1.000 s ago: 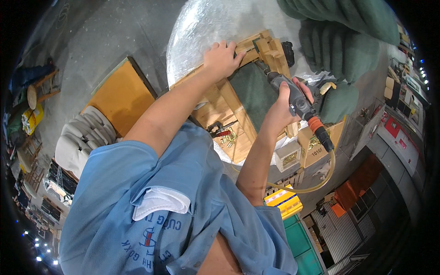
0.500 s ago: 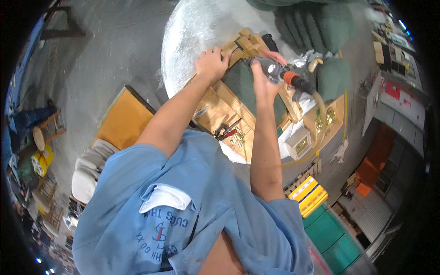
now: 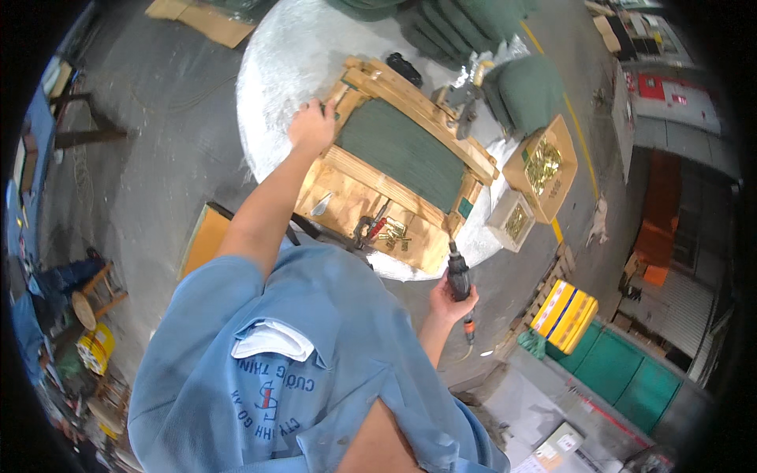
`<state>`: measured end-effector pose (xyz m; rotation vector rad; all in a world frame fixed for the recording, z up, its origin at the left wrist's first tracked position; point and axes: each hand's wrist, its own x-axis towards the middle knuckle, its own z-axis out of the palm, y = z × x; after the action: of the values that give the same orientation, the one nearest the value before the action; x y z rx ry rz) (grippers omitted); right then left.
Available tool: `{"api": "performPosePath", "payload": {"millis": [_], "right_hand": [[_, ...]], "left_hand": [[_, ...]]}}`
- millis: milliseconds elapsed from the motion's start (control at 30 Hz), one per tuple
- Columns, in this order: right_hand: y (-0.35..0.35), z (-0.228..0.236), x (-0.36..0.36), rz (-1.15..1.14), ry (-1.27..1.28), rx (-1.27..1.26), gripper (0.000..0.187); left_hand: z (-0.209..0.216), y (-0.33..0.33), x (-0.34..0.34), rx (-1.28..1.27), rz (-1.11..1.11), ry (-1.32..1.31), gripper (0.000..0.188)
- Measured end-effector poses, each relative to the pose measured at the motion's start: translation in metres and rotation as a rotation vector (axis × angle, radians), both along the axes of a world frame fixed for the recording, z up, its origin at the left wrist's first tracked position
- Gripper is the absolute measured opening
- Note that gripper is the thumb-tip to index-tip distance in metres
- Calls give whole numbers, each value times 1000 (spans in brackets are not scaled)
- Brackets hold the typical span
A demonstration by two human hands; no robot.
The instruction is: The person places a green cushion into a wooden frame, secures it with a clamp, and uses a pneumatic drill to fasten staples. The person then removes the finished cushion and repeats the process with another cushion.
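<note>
A wooden frame (image 3: pixel 386 188) with a dark green padded panel (image 3: pixel 402 150) in its middle lies on a round table wrapped in clear film (image 3: pixel 264 94). My left hand (image 3: pixel 313 128) is closed over the frame's far left corner. In my right hand (image 3: pixel 452 306) is a black air screwdriver (image 3: pixel 457 276), its bit directed at the near right corner of the frame. Whether the tip touches the wood I cannot tell. A hose with an orange connector (image 3: pixel 470 327) trails from the driver's rear.
On the near side, a plywood tray (image 3: pixel 422 251) holds gold-coloured hardware (image 3: pixel 394 230) and a red-and-black hand tool (image 3: pixel 371 229). Hardware fills a cardboard box (image 3: pixel 564 185) and a small white box (image 3: pixel 512 221) at the right. Green cushions (image 3: pixel 457 31) are stacked at the back.
My right hand has brought the screwdriver from the frame's far right side to its near right corner. My left hand stays on the frame. The view has shifted.
</note>
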<state>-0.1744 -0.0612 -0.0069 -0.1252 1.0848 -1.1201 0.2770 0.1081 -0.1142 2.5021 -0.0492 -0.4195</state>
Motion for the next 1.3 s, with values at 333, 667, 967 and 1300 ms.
{"api": "performPosePath", "payload": {"millis": [333,667,967,1300], "right_hand": [[-79,-119,-47,-445,-401,161,69],[-211,-131,93,-319,-798,218,78],[-207,-129,70,-22,-622,290,50],[-220,22,277,896,-63,-244,50]], "left_hand": [[-1,-16,-16,229,-32,-136,65],[6,-29,-21,350,42,-168,60],[18,-30,-27,334,60,-167,49],[17,-35,-29,297,51,-193,48]]}}
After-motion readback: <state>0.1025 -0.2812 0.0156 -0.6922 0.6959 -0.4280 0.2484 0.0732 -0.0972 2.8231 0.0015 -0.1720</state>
